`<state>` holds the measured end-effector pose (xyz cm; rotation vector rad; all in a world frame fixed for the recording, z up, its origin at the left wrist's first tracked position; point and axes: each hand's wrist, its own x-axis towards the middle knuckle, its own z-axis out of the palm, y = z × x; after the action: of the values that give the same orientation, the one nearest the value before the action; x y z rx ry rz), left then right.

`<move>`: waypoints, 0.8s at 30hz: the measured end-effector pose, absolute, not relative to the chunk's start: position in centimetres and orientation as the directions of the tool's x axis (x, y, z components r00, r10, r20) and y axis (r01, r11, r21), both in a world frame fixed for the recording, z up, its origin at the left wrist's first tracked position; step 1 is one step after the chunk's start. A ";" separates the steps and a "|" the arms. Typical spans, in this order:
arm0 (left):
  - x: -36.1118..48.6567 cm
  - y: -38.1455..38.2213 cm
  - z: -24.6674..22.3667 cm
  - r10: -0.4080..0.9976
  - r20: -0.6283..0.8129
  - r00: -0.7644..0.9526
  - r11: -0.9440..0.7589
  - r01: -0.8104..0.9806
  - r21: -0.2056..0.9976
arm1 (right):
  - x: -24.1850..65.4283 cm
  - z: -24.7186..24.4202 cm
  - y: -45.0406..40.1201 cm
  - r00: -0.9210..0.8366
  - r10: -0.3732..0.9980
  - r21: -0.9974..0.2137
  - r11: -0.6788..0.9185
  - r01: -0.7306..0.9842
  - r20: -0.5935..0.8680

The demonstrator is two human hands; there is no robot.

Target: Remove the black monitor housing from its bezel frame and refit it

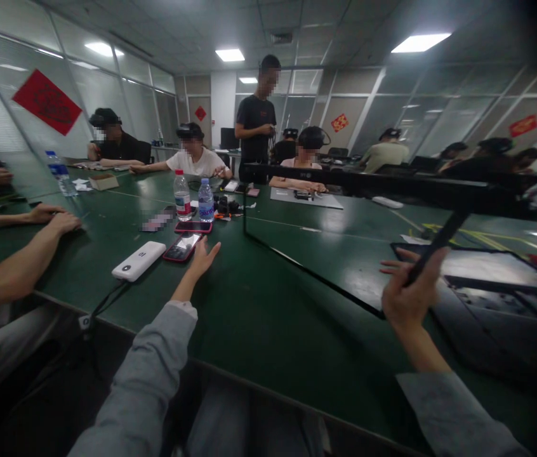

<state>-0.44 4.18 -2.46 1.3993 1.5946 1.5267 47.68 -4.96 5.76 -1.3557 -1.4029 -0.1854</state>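
Observation:
My right hand [414, 295] grips a thin black rectangular frame [313, 275], which looks like a screen bezel, by its right side. The frame is held upright above the table, and I see the tabletop through its opening. Under and beyond that hand lies a dark device [492, 324] with a pale panel, partly lost in shadow. My left hand [202, 259] is open, thumb and fingers apart, over the table at the right edge of a smartphone [181, 247] in a red case. Whether the fingers touch the phone I cannot tell.
A white power bank [139, 261] with a cable lies left of the phone. Behind stand two water bottles [206, 202] [182, 197] and a second phone [193, 226]. Another person's hands [61, 219] rest at the left on the green table [268, 343]. Several people sit across it.

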 end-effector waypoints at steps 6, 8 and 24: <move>-0.1 3.7 -1.5 0.876 0.356 -0.325 -0.262 0.298 0.918 | 48.3 3.7 -1.4 0.287 0.661 -0.584 0.282 0.761 0.693; -0.1 3.6 -1.2 0.911 0.308 -0.275 -0.245 0.240 0.939 | 49.0 2.6 -0.3 0.321 0.651 -0.580 0.227 0.782 0.688; -1.7 2.9 -1.5 0.888 0.186 -0.421 0.077 0.533 0.842 | 52.4 -4.1 4.6 0.059 0.920 -0.642 0.222 0.734 0.386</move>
<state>-1.66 2.94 -1.47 1.4079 1.9859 1.2840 52.39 4.56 -4.12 -1.5540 -1.7141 0.3006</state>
